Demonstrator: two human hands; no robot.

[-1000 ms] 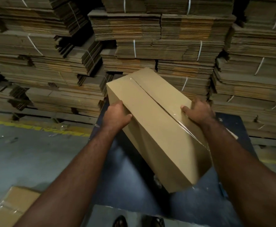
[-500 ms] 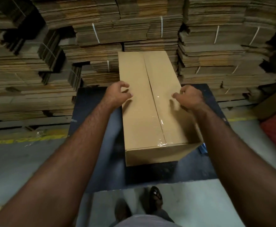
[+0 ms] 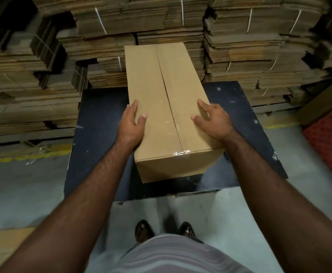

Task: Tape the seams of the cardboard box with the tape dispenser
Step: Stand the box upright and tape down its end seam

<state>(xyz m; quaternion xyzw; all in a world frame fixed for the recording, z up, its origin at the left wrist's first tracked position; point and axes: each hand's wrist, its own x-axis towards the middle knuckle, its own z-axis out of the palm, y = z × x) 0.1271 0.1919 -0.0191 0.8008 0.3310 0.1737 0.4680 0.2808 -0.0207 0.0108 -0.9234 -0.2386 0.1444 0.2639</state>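
Note:
A long brown cardboard box (image 3: 161, 79) lies lengthwise on a dark blue table (image 3: 98, 123), its top flaps closed. Clear tape runs along the centre seam and wraps over the near end. My left hand (image 3: 132, 122) grips the box's left top edge, thumb on top and fingers down the side. On the right top edge my right hand (image 3: 213, 120) does the same, fingers spread over the corner. No tape dispenser is in view.
Tall stacks of strapped flat cardboard (image 3: 259, 46) wall in the far side and both flanks of the table. A red mesh item (image 3: 328, 142) sits at the right. Another cardboard piece (image 3: 5, 247) lies on the grey floor at lower left. My feet (image 3: 164, 230) stand close to the table's near edge.
The box was tilted and turned diagonally a second ago; it now lies flat and square on the table. Both hands slid toward the near end along the top edges.

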